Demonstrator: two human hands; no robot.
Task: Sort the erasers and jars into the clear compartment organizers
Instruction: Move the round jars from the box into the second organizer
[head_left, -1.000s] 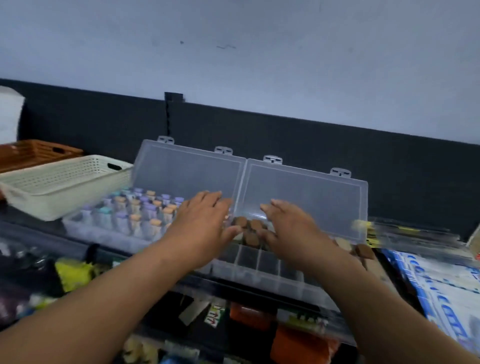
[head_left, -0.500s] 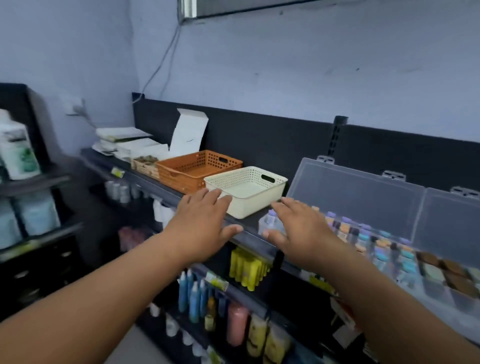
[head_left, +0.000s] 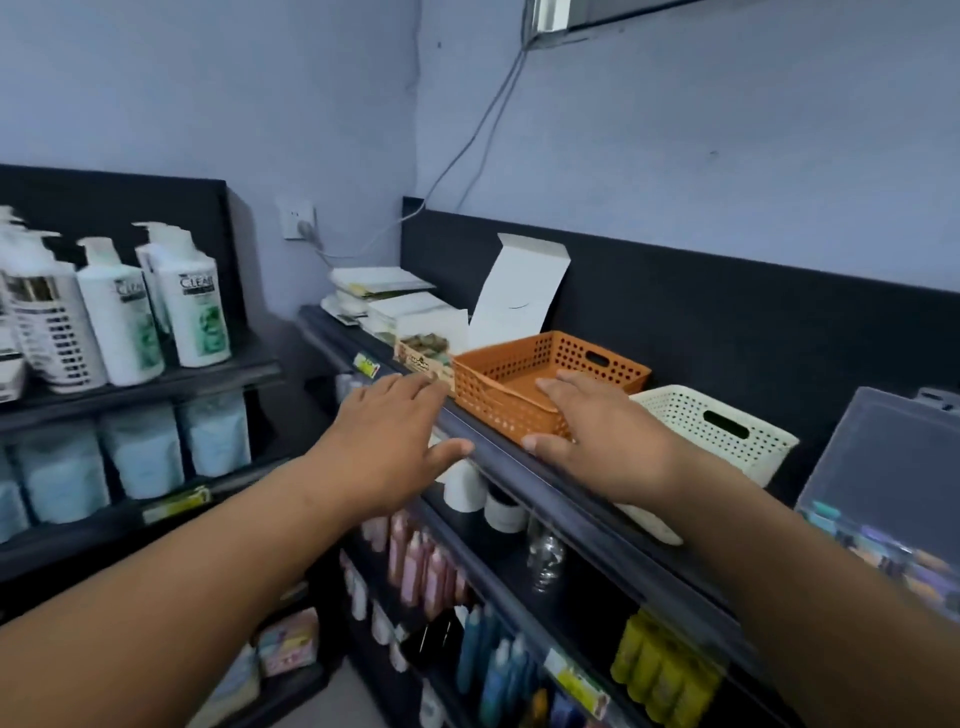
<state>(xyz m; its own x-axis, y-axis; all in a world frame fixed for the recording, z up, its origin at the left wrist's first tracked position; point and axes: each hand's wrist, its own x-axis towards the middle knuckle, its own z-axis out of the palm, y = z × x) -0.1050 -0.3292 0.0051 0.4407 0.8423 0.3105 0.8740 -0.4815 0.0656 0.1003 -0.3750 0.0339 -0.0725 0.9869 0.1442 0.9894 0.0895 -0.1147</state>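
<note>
Basket (head_left: 498, 405) is found at 12 o'clock, overlapped by right hand (head_left: 597, 431); left hand (head_left: 387, 441) is held at its 9 o'clock; both flat, empty.

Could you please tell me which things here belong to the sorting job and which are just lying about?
Job: clear organizer, small jars inside it, left hand, right hand over the orange basket.
Lying about: cream basket, shampoo bottles, open white box, wall socket.

Orange perforated basket (head_left: 550, 387), cream perforated basket (head_left: 719, 428), black shelf (head_left: 597, 514), white-and-green bottles (head_left: 195, 306).
</note>
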